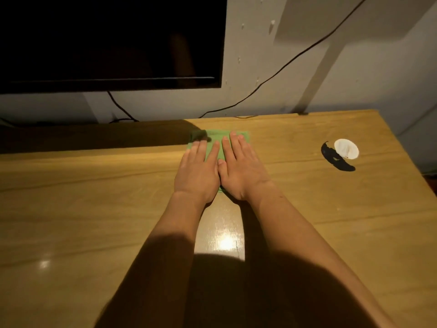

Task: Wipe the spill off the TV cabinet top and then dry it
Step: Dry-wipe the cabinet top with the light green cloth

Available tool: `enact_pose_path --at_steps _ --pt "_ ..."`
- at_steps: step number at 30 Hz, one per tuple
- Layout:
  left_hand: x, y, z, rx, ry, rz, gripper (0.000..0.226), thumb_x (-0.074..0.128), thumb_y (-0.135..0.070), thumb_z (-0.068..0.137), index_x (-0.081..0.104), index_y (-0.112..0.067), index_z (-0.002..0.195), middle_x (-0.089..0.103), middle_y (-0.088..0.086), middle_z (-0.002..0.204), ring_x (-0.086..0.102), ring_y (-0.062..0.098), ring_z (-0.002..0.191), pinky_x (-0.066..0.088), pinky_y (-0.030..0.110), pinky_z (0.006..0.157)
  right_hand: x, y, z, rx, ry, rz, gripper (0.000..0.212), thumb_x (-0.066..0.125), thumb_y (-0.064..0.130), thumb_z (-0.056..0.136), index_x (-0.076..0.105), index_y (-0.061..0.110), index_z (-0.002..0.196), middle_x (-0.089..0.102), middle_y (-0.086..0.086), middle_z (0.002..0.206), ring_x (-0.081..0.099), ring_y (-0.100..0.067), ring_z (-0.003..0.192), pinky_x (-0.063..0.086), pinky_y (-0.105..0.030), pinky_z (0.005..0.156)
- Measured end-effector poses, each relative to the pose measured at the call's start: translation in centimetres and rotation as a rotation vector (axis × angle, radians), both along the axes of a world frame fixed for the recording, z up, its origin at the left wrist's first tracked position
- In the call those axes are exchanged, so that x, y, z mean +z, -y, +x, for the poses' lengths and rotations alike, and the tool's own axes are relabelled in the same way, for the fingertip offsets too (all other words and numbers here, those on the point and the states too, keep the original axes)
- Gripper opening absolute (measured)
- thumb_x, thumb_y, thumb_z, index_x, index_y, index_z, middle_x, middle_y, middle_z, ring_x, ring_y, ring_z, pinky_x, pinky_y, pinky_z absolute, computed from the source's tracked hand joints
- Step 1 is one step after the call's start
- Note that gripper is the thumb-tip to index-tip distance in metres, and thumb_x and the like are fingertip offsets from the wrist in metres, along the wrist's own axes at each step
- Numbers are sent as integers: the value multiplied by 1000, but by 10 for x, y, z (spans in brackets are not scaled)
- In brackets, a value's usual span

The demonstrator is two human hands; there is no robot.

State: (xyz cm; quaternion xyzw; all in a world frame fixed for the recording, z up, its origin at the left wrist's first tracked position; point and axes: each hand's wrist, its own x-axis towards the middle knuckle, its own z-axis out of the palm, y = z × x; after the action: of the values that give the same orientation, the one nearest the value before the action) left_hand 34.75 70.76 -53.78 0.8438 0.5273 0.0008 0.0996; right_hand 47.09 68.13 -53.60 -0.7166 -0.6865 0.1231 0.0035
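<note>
Bare forearms (165, 245) reach forward from the bottom edge, partly in shadow, to two hands lying side by side with the thumbs touching. The left hand (197, 171) and the right hand (243, 169) are both flat, palms down and fingers straight, pressing on a green cloth (215, 134). The cloth is spread on the wooden desk (331, 209), towards its far side and roughly mid-width, and shows beyond the fingertips and between the hands. Its far left corner is dark; whether that is wetness or shadow cannot be told. To the right, well apart from the cloth, a small white round object (346, 149) sits on the desk and casts a black shadow. Behind the desk rises a pale wall (354, 67), crossed by a black cable (293, 59), with a dark TV screen (111, 41) at upper left.
</note>
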Motion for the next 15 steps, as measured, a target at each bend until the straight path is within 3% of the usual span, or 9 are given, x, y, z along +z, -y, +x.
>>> enact_pose_path --at_steps 3,15 --pt "0 52 -13 19 27 -55 53 16 -34 106 1 -25 156 -6 7 164 -9 20 150 3 41 123 2 51 -11 7 -7 2 61 11 40 103 -4 12 155 -13 -10 163 -17 -22 149 -9 -38 121" --pt "1 307 -44 54 61 -61 56 16 -38 104 -10 -29 153 -16 1 163 -19 16 148 -4 37 122 13 304 -43 11 -35 -55 61 8 40 102 -14 14 152 -25 -9 159 -30 -22 144 -14 -39 119"
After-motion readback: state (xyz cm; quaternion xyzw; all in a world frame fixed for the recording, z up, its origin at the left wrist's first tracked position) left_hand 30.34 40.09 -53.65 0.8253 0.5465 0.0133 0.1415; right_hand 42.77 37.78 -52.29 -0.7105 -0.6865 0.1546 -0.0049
